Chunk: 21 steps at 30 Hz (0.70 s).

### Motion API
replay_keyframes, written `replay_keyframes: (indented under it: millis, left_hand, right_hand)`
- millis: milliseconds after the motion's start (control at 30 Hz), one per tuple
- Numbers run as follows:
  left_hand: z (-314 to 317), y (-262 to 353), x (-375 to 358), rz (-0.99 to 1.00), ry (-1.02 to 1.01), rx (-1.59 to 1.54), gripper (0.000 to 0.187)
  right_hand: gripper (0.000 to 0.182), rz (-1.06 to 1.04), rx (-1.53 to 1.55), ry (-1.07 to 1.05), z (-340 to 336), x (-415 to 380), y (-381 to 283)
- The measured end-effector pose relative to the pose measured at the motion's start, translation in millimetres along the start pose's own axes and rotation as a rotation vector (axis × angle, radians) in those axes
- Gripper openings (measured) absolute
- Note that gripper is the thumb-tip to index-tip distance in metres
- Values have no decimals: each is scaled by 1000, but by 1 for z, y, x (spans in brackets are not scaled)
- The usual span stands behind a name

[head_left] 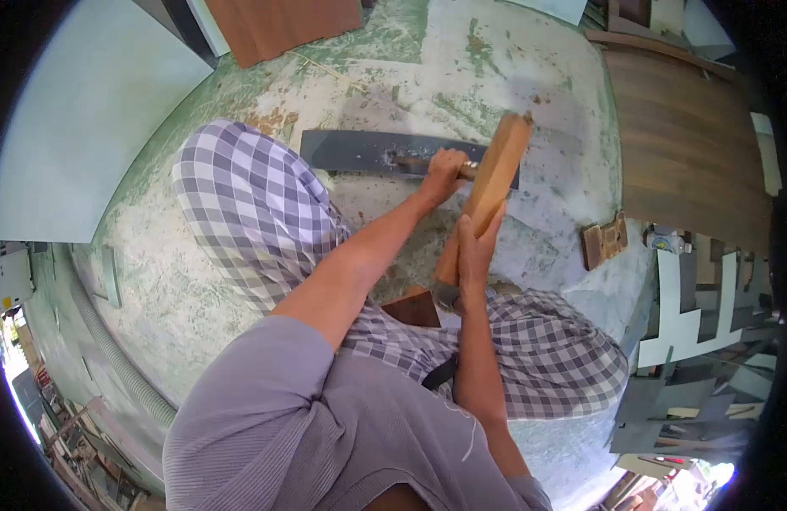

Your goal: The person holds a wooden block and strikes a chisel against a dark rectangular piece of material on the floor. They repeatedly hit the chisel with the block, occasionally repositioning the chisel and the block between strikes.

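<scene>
My left hand (444, 176) is closed round a chisel (468, 171), held low along a dark grey board (346, 152) on the floor. The chisel's narrow brownish end points left toward a rough patch with pale chips (390, 157). In my right hand (479, 255) is a thick wooden block (499, 166), gripped near its lower end and slanting up to the right. Its side overlaps the butt of the chisel in this view. Below the board, between my checked trouser legs, lies a brown wooden piece (413, 307), partly hidden.
A notched wooden block (604, 240) lies on the stained floor to the right. Beyond it are a large brown panel (687, 145) and a heap of board offcuts (691, 332). A pale panel (87, 119) stands at left, above a ribbed hose (117, 345).
</scene>
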State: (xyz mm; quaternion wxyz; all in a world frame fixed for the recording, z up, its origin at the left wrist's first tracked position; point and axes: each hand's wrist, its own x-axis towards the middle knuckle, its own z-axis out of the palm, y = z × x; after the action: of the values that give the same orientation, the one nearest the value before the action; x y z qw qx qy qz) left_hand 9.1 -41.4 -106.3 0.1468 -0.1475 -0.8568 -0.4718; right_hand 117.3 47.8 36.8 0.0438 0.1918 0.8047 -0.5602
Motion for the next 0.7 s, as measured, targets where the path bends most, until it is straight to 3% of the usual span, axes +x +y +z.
replay_keyframes:
  millis: [33, 100, 133, 200, 233, 300, 333, 400, 700]
  left_hand:
    - [-1, -6, 3, 25, -25, 18, 41]
    - [-3, -4, 9, -23, 0, 36, 40]
    - [-7, -1, 4, -60, 10, 52, 39]
    - [-7, -1, 6, -64, 39, 60, 38]
    - [-5, 1, 11, -61, 72, 61, 37]
    - [-3, -5, 16, -42, 62, 44, 36]
    - [-3, -9, 17, -28, 54, 37, 35]
    - [-9, -14, 15, -39, 72, 46, 33]
    - [-12, -22, 11, -54, -9, 108, 37]
  right_hand:
    - [84, -10, -1, -1, -5, 11, 7]
    - [79, -162, -8, 235, -10, 15, 3]
    - [79, -147, -14, 221, -12, 6, 0]
    - [78, -130, 349, 405, -12, -5, -30]
    - [78, -135, 348, 413, -4, -7, -19]
    - [76, -70, -79, 278, 12, -11, 10]
    - [76, -71, -81, 290, 11, -9, 16]
    - [76, 90, 103, -44, 13, -3, 14]
    - [76, 170, 362, 4, 4, 14, 18]
